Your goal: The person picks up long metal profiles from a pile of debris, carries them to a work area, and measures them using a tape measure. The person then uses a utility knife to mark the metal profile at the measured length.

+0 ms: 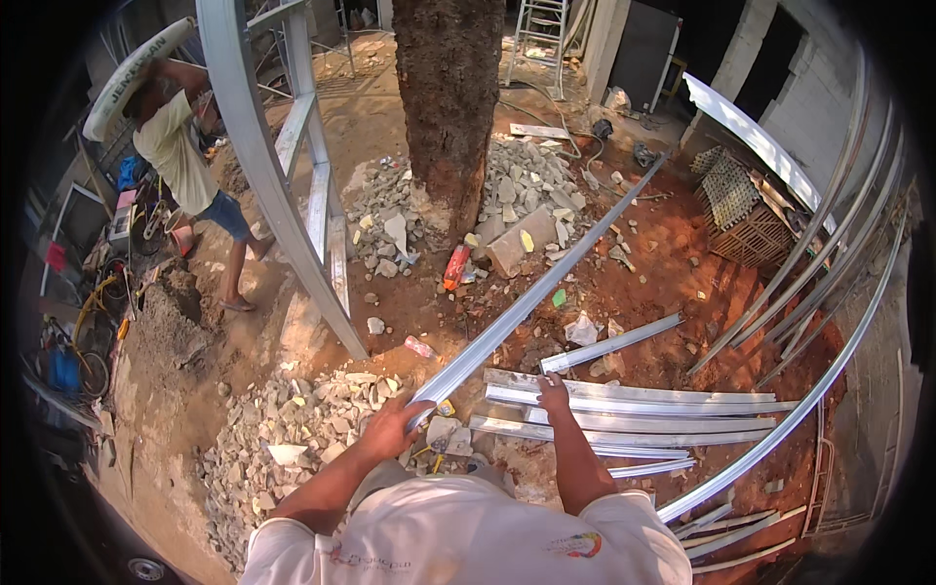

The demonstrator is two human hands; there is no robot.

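My left hand [395,426] is closed round the near end of a long galvanised metal channel [531,291], which reaches diagonally away past the tree toward the back right. My right hand [552,394] is closed at the near end of a short metal channel [614,341], which angles off to the right. Just beside and below that hand, several metal channels [663,422] lie in a loose stack on the red soil. Broken rubble [312,429] is heaped to the left of my left hand.
A person [180,156] carrying a white board walks at the left beside an upright metal frame [263,166]. A tree trunk [444,97] rises from rubble, with a ladder [536,44] behind. Stacked lattice material [741,224] and curving-looking long pipes [809,253] stand at right; bicycles and tools crowd the far left.
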